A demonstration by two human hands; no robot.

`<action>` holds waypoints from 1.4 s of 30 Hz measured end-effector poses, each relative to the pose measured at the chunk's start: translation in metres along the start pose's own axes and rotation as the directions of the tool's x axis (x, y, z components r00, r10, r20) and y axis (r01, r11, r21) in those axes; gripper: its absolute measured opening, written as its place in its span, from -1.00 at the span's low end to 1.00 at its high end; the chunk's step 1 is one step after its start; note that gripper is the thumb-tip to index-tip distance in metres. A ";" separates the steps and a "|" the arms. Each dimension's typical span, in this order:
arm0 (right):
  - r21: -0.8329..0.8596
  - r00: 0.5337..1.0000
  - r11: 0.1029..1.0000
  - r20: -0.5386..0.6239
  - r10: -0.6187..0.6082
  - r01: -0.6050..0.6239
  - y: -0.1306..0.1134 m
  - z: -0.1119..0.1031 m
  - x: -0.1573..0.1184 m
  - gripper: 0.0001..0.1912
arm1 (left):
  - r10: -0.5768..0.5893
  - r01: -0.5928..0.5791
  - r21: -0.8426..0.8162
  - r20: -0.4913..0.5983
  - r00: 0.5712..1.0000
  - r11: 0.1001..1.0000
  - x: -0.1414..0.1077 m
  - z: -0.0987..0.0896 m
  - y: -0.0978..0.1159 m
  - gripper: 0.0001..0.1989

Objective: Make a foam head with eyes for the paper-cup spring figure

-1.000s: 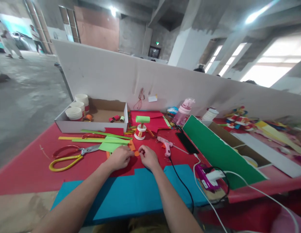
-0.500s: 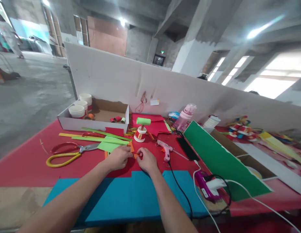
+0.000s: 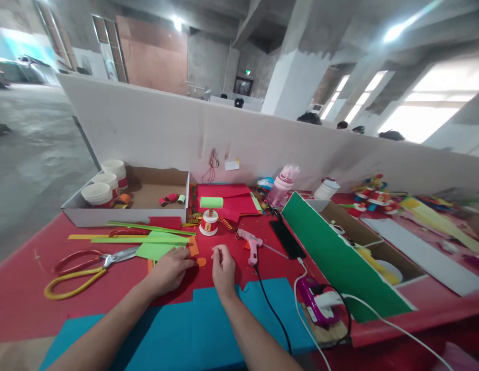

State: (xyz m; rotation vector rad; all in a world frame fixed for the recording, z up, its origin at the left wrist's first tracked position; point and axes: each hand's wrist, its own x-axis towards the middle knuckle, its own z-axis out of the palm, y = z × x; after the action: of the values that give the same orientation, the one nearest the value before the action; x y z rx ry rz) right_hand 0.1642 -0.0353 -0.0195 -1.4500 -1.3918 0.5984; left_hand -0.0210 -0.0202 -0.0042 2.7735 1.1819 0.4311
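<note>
Away from the small flat orange paper disc (image 3: 201, 262), the right hand (image 3: 223, 265) has shifted right since the earlier frame, leaving a gap. Its thumb and fingertips are drawn together; whether they pinch anything tiny, I cannot tell. The left hand (image 3: 173, 268) rests palm down, fingers curled, their tips at the disc's left edge; contact is unclear.

Beyond the disc, on the red-covered worktop (image 3: 127, 288), stands a red-and-white cup-shaped base (image 3: 209, 223) with a coiled stem and a light-green paper roll (image 3: 211, 202) across its top, so those parts look joined. The disc lies loose, apart from that piece, and seems unattached to anything. Light-green paper strips (image 3: 139, 240) also lie loose on the left, and short red and green paper rolls (image 3: 172, 198) sit separate in the far-left box (image 3: 125, 217). The pink glue gun (image 3: 253, 250) lies unheld on the right.
</note>
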 end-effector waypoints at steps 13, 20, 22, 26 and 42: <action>0.128 0.998 0.990 0.032 0.063 -0.066 -0.001 -0.006 0.001 -0.70 | 0.004 -0.004 0.001 -0.054 0.999 1.000 0.000 0.002 0.000 -0.63; 0.102 0.999 0.994 0.011 0.043 -0.044 -0.002 -0.005 0.005 -0.70 | 0.027 -0.026 0.050 -0.014 1.000 0.998 0.001 0.002 -0.001 -0.63; 0.101 0.999 0.994 0.001 0.033 -0.033 -0.002 -0.005 0.006 -0.71 | 0.035 -0.034 0.047 -0.012 0.999 0.998 0.002 0.002 -0.004 -0.62; 0.091 0.999 0.996 -0.032 0.012 -0.009 -0.002 -0.004 0.007 -0.72 | 0.056 -0.056 0.050 -0.003 0.998 0.997 0.003 0.002 -0.008 -0.61; -0.063 0.995 0.994 -0.032 -0.093 0.091 0.008 0.004 0.007 -0.80 | 0.048 -0.048 0.011 -0.006 0.999 0.999 -0.001 -0.004 -0.004 -0.64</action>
State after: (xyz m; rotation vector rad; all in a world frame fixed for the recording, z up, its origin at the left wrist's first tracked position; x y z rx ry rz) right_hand 0.1657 -0.0267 -0.0259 -1.4291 -1.4526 0.4734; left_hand -0.0262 -0.0183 -0.0015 2.8174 1.1241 0.4386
